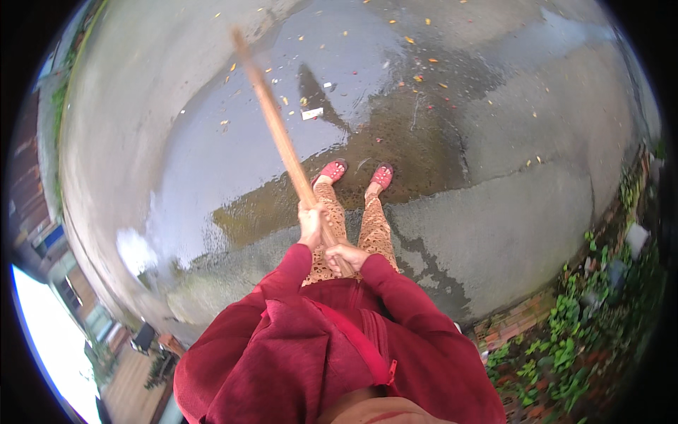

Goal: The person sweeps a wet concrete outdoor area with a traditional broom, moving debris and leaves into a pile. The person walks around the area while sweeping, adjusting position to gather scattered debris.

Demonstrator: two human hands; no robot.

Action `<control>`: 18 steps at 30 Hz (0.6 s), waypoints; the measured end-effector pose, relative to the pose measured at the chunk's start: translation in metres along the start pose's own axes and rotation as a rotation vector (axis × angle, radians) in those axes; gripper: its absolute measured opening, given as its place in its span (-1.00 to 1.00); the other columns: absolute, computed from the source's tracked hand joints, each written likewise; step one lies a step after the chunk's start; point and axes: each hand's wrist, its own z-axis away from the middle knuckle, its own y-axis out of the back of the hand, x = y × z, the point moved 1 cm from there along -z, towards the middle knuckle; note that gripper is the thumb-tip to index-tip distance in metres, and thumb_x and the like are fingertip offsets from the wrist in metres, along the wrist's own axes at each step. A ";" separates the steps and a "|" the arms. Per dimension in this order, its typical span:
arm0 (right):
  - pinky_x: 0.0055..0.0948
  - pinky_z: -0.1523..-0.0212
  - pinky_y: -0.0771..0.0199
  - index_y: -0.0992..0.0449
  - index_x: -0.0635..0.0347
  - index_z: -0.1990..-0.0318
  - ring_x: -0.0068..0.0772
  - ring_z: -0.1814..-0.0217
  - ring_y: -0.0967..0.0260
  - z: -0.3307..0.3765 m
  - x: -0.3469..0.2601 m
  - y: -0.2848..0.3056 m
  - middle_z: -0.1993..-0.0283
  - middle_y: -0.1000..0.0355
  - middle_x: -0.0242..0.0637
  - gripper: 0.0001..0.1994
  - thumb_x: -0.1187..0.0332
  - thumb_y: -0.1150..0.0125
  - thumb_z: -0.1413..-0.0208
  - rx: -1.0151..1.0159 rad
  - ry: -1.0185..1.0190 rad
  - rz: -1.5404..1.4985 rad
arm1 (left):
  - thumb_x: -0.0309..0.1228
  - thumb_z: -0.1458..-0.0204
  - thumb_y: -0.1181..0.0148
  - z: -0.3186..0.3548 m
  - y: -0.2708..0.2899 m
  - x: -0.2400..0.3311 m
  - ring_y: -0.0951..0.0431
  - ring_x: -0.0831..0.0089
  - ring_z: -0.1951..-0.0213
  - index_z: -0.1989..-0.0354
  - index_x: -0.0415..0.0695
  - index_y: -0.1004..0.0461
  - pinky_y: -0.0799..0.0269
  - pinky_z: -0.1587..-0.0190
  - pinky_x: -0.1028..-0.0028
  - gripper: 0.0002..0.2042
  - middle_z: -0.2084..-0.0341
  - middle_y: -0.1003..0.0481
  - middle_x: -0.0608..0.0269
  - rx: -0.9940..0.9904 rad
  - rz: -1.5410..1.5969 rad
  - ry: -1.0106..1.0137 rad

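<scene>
A long, light-brown wooden pole [277, 128] slants away from my waist toward the upper left, over wet ground. Its far tip is smeared by motion, and no head or bristles show on it. My left hand [311, 220] is wrapped round the shaft, higher up. Closer to my body, my right hand [347, 256] grips the same pole near its lower end. Both arms are in dark red sleeves. Beneath the far half of the pole lies a shallow puddle [205, 141] on the concrete.
Yellow leaves and a white scrap [312, 113] lie on the wet concrete ahead. My feet in red shoes [382, 176] stand at the puddle's near side. Green plants [565, 325] and a brick edging [519, 318] border the right. Sheds line the far left.
</scene>
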 end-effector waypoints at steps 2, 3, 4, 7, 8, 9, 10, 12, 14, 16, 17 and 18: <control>-0.53 0.77 -0.17 -0.24 0.17 0.59 -0.49 0.79 -0.16 -0.027 0.003 -0.001 0.74 -0.17 -0.37 -0.86 0.39 0.01 0.09 -0.022 -0.094 -0.035 | -0.52 0.23 -0.01 -0.023 0.044 -0.018 -0.27 0.47 0.73 0.38 -0.12 -0.19 -0.27 0.72 0.46 -0.80 0.75 -0.25 0.27 0.125 0.045 0.071; -0.54 0.77 -0.17 -0.24 0.17 0.59 -0.49 0.78 -0.16 -0.043 0.003 -0.003 0.74 -0.17 -0.38 -0.86 0.39 0.00 0.09 -0.035 -0.137 -0.056 | -0.52 0.23 -0.01 -0.030 0.061 -0.017 -0.26 0.46 0.73 0.45 -0.13 -0.21 -0.27 0.71 0.45 -0.85 0.77 -0.23 0.27 0.156 0.071 0.133; -0.55 0.77 -0.17 -0.26 0.16 0.59 -0.51 0.78 -0.16 -0.062 0.002 -0.006 0.74 -0.18 -0.39 -0.88 0.38 0.00 0.10 -0.010 -0.140 -0.026 | -0.49 0.22 0.00 -0.048 0.083 -0.027 -0.26 0.44 0.75 0.58 -0.15 -0.22 -0.27 0.71 0.44 -0.92 0.79 -0.23 0.27 0.201 0.084 0.205; -0.66 0.75 -0.15 -0.28 0.14 0.60 -0.57 0.79 -0.15 -0.092 -0.029 -0.011 0.72 -0.22 -0.44 -0.90 0.42 -0.03 0.15 0.123 -0.212 -0.052 | -0.45 0.21 0.02 -0.083 0.098 -0.036 -0.25 0.44 0.75 0.61 -0.14 -0.23 -0.28 0.68 0.43 -0.92 0.80 -0.23 0.28 0.145 0.208 0.390; -0.67 0.76 -0.13 -0.27 0.12 0.61 -0.59 0.79 -0.12 -0.093 -0.038 -0.002 0.73 -0.18 -0.47 -0.89 0.43 -0.04 0.14 0.156 -0.180 -0.112 | -0.45 0.20 0.02 -0.096 0.089 -0.043 -0.26 0.46 0.74 0.61 -0.12 -0.23 -0.28 0.66 0.46 -0.92 0.80 -0.22 0.31 0.118 0.169 0.412; -0.69 0.77 -0.10 -0.25 0.11 0.62 -0.62 0.80 -0.08 -0.091 -0.044 0.010 0.75 -0.15 -0.49 -0.87 0.43 -0.04 0.13 0.193 -0.143 -0.175 | -0.43 0.18 0.02 -0.109 0.071 -0.055 -0.26 0.48 0.74 0.63 -0.08 -0.22 -0.29 0.65 0.49 -0.90 0.79 -0.22 0.36 0.041 0.179 0.402; -0.70 0.79 -0.07 -0.24 0.11 0.62 -0.64 0.80 -0.04 -0.076 -0.051 0.029 0.75 -0.11 -0.52 -0.86 0.43 -0.02 0.11 0.172 -0.097 -0.228 | -0.41 0.16 0.00 -0.114 0.044 -0.061 -0.31 0.48 0.70 0.57 -0.12 -0.30 -0.31 0.61 0.49 -0.92 0.75 -0.29 0.35 -0.081 0.105 0.394; -0.69 0.83 -0.02 -0.21 0.10 0.63 -0.68 0.82 0.04 -0.010 -0.068 0.070 0.76 -0.03 -0.53 -0.85 0.46 0.02 0.08 0.147 0.018 -0.464 | -0.40 0.21 -0.09 -0.085 -0.055 -0.048 -0.46 0.42 0.62 0.53 -0.29 -0.40 -0.39 0.55 0.42 -0.83 0.70 -0.41 0.24 -0.044 -0.154 0.204; -0.70 0.84 -0.03 -0.22 0.13 0.62 -0.68 0.82 0.03 0.044 -0.075 0.091 0.73 -0.07 -0.49 -0.87 0.49 0.05 0.10 0.237 0.185 -0.522 | -0.38 0.31 -0.16 -0.092 -0.125 -0.090 -0.50 0.33 0.69 0.61 -0.41 -0.42 -0.45 0.56 0.45 -0.74 0.76 -0.43 0.10 -0.044 -0.338 -0.015; -0.67 0.84 -0.09 -0.23 0.15 0.60 -0.68 0.82 0.02 0.070 -0.094 0.096 0.71 -0.09 -0.47 -0.90 0.50 0.06 0.11 0.296 0.393 -0.534 | -0.37 0.33 -0.18 -0.073 -0.189 -0.053 -0.52 0.30 0.60 0.33 -0.49 -0.26 -0.46 0.53 0.46 -0.56 0.63 -0.44 -0.03 -0.260 -0.460 0.097; -0.65 0.83 -0.13 -0.24 0.16 0.60 -0.67 0.81 0.01 0.075 -0.099 0.094 0.70 -0.10 -0.46 -0.91 0.50 0.07 0.11 0.297 0.446 -0.523 | -0.37 0.34 -0.19 -0.075 -0.206 -0.054 -0.52 0.30 0.57 0.22 -0.50 -0.16 -0.47 0.52 0.46 -0.46 0.56 -0.44 -0.07 -0.234 -0.450 0.131; -0.64 0.82 -0.17 -0.25 0.17 0.59 -0.66 0.81 0.00 0.074 -0.101 0.090 0.69 -0.11 -0.46 -0.92 0.50 0.07 0.11 0.281 0.512 -0.531 | -0.38 0.35 -0.19 -0.073 -0.207 -0.044 -0.51 0.31 0.57 0.17 -0.48 -0.08 -0.46 0.54 0.46 -0.42 0.54 -0.43 -0.06 -0.337 -0.416 0.147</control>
